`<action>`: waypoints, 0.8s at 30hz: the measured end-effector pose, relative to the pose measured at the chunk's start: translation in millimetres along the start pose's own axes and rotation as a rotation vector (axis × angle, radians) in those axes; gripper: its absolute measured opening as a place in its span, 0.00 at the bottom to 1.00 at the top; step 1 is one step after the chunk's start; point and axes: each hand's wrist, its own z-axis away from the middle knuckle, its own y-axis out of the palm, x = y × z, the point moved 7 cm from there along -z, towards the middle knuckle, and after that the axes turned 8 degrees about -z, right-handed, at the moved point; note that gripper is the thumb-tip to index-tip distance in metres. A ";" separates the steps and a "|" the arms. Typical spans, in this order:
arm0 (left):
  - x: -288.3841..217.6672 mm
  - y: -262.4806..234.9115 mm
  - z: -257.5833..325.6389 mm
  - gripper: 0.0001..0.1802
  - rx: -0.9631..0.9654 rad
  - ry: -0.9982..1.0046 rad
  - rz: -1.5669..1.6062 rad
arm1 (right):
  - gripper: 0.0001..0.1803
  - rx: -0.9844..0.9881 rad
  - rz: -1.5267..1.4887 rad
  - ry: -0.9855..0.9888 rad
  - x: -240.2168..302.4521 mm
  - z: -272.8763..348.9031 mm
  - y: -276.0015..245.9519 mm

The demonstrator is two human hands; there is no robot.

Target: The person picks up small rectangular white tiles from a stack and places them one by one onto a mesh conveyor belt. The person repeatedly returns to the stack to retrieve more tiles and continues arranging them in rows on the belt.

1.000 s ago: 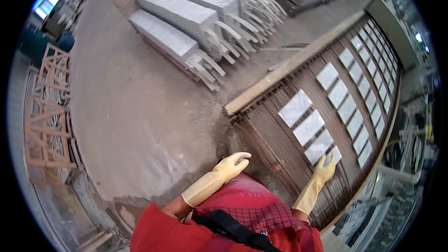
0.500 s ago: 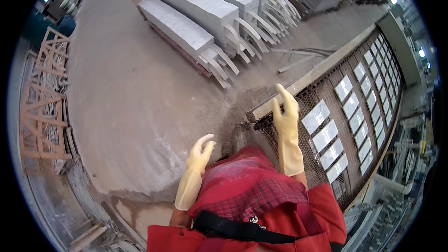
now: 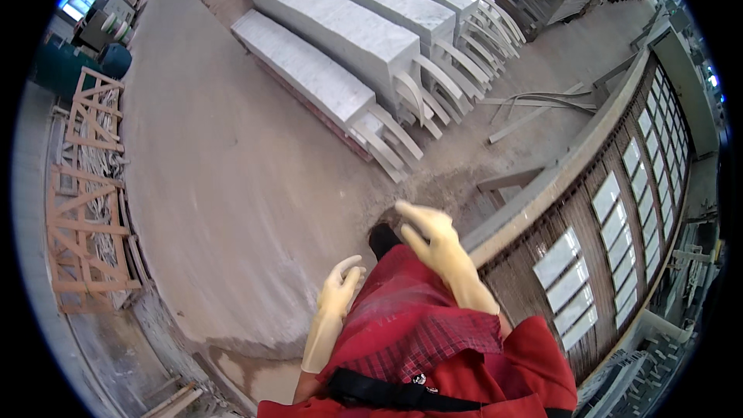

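Observation:
Both my hands wear long cream rubber gloves and hold nothing. My left hand (image 3: 339, 288) hovers beside the red apron (image 3: 387, 302), fingers apart and slightly curled. In front of the apron, my right hand (image 3: 433, 236) is raised with thumb and fingers spread, nearest to the edge of a long mesh conveyor (image 3: 503, 271). Rows of shiny white stone tiles (image 3: 569, 279) lie on that conveyor to my right. Neither hand touches the tiles.
Ahead, long curved white stone slabs (image 3: 333, 19) are stacked, with thin curved strips (image 3: 398, 135) jutting from their near ends. Loose strips (image 3: 534, 112) lie on the floor beyond the conveyor. Wooden frames (image 3: 89, 224) stand along the left, near dark green barrels (image 3: 114, 60).
My right hand has moved left, away from the conveyor's corner, to before the apron. The view has shifted, and the slabs appear nearer. My left hand stays open, slightly lower.

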 end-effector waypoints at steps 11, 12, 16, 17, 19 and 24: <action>-161.9 -20.6 -230.2 0.33 0.109 0.089 -0.777 | 0.22 -0.074 -0.145 0.723 -92.2 -50.2 3.7; -170.6 -23.1 -257.7 0.34 0.077 0.180 -0.791 | 0.22 -0.081 -0.191 0.750 -102.2 -52.1 9.3; -214.2 -13.6 -362.1 0.37 -0.038 0.521 -1.048 | 0.23 -0.090 -0.239 0.837 -124.5 -51.6 35.3; -223.9 -10.1 -383.5 0.37 -0.066 0.580 -1.106 | 0.23 -0.067 -0.252 0.884 -129.0 -51.6 44.8; -245.2 1.2 -425.5 0.38 -0.098 0.698 -1.206 | 0.22 -0.061 -0.281 0.975 -139.0 -46.3 67.7; -295.4 43.5 -527.5 0.43 -0.054 0.743 -1.561 | 0.22 -0.177 -0.370 1.229 -171.6 -29.6 120.9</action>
